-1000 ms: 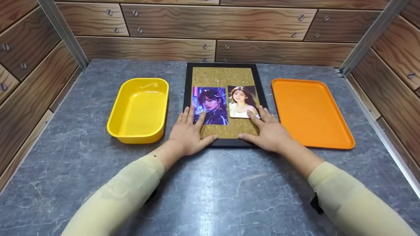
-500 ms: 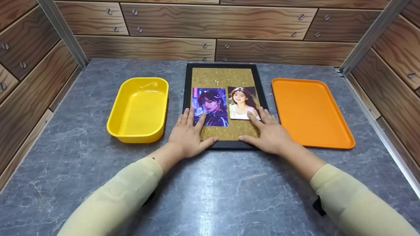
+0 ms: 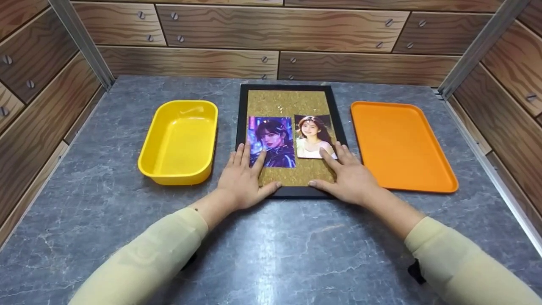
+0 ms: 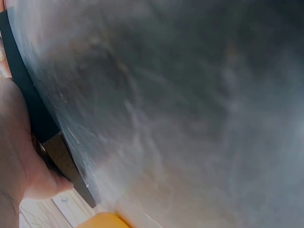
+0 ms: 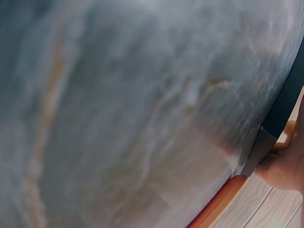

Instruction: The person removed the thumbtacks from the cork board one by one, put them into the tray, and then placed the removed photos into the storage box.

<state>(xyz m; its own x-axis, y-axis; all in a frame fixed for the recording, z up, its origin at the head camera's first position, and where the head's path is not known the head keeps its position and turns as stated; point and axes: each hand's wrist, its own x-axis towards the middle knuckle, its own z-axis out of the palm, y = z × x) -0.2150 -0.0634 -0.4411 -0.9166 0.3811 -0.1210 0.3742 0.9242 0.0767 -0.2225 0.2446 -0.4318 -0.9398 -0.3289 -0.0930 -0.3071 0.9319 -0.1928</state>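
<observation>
A black-framed board (image 3: 288, 192) with a gold, cork-like face lies flat on the table. On it are two portrait pictures: a purple-toned one (image 3: 275, 142) at left and a smaller one of a long-haired person in white (image 3: 311, 135) at right. My left hand (image 3: 243, 180) rests on the near left corner, fingers fairly straight, index finger over the purple picture's edge. Mirroring it, my right hand (image 3: 351, 176) touches the near right corner, its index finger on the smaller picture. Each wrist view shows a hand, left (image 4: 19, 152) and right (image 5: 285, 166), against the dark frame edge.
A deep yellow tub (image 3: 180, 144) stands left of the board. To the right lies a flat orange tray (image 3: 402, 146), close to the right hand. Wood-patterned walls (image 3: 271, 29) enclose the grey marbled table (image 3: 271, 254) at the back and sides.
The framed board, with both pictures on it, has slid slightly toward the person. Both hands have moved back with it, keeping their place on its near corners. The tub and tray have stayed still.
</observation>
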